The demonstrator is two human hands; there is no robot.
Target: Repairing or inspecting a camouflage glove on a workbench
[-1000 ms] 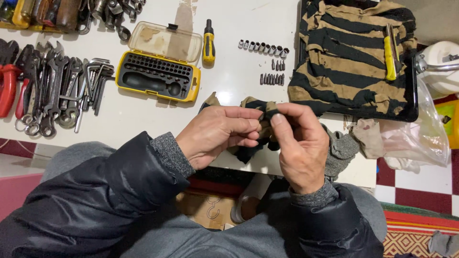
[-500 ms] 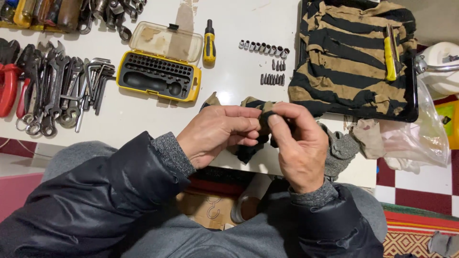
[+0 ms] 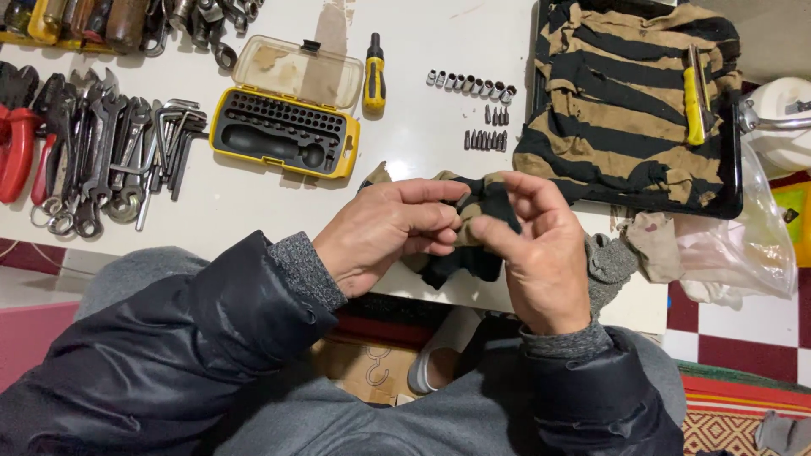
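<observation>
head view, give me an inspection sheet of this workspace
surface: white table, scuffed, mostly covered with tools.
job's things: dark striped rag bunched between both hands at the table's near edge.
clutter: open yellow bit case, yellow-black screwdriver, rows of sockets and bits, wrenches, red-handled pliers, striped cloth on a black tray.
hands: left hand and right hand both pinch the rag.
cables: nothing seen.
surroundings: red-white checkered floor, plastic bag.
</observation>
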